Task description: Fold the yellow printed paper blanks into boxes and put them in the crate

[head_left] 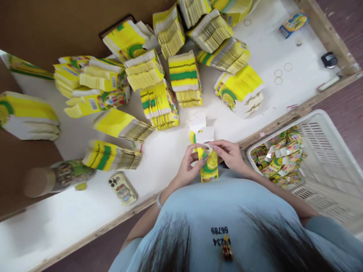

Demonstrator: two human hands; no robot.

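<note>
Close to my body, both hands are closed on a small yellow and green carton (210, 166) with a white flap standing up at its top. My left hand (190, 164) grips its left side, thumb across the printed front. At the upper right edge, by the flap, the fingers of my right hand (229, 154) pinch the card. Just beyond the held carton, another carton with a white flap (197, 121) lies on the white table, partly hidden. Bundles of flat yellow cartons (185, 77) spread over the table ahead of my hands.
A white plastic basket (326, 124) with many small cartons (286, 158) stands at right. On the table are a phone (123, 189), a clear jar (68, 177), a blue box (294, 24), rubber bands (278, 77) and a black-lidded bottle (329, 59). A wooden edge (283, 121) borders the table.
</note>
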